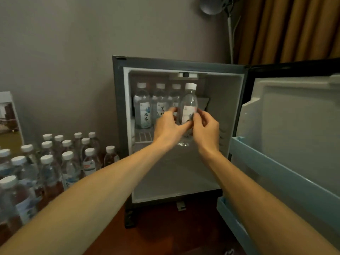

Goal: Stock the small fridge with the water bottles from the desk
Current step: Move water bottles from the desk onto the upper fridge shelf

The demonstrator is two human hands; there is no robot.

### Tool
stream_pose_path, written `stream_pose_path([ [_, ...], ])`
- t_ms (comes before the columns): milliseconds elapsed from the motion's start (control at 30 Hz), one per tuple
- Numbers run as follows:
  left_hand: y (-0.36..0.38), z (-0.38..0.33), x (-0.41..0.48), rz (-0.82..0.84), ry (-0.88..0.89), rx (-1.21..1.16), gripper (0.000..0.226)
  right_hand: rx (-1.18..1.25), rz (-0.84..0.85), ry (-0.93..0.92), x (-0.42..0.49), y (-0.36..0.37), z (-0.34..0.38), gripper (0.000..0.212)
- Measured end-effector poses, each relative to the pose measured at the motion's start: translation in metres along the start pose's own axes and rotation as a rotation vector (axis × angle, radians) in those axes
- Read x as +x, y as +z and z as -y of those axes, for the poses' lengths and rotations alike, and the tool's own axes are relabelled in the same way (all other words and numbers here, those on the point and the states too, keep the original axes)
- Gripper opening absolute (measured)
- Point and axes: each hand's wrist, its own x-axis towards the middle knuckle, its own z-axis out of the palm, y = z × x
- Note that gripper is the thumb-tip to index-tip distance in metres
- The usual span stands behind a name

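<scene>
Both the left hand (168,126) and right hand (206,127) grip the clear, white-capped plastic water bottle (188,103) upright at the small black fridge's (117,107) open mouth, so it seems best to set its base flat on the white wire shelf (144,137) beside the three standing bottles (142,107).

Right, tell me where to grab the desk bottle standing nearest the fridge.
Probably grip the bottle at its neck, just under the white cap, from above: it stands upright, hemmed by the fridge on one side and other bottles on the other.

Grey wall (64,52), striped ochre curtain (287,28), grey lamp (213,5) on thin pole
</scene>
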Motion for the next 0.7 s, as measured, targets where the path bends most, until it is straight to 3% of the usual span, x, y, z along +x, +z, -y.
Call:
stream_pose_path([
  [133,0.026,0.004,0.022,0.030,-0.032,-0.037,0.054,-0.112,0.078,0.034,0.014,-0.012,-0.021,0.057],
  [200,0.035,0.005,0.032,0.026,-0.049,-0.013,0.058,-0.222,0.151,0.033,0.016,-0.016,-0.030,0.062],
  [300,0.046,0.010,0.044,0.010,-0.064,-0.004,0.064,-0.390,0.198,-0.019,0.017,-0.014,-0.046,0.059],
  [433,0.054,0.015,0.048,0.037,-0.030,-0.016,0.077,-0.455,0.080,-0.024,0.022,-0.007,-0.054,0.063],
  [600,0.053,0.016,0.059,0.003,0.049,0.168,0.041,-0.442,0.045,0.025,0.035,0.004,-0.060,0.055],
  [700,0.051,0.015,0.068,0.007,0.081,0.308,0.042,-0.481,0.052,0.043,0.046,0.012,-0.062,0.049],
])
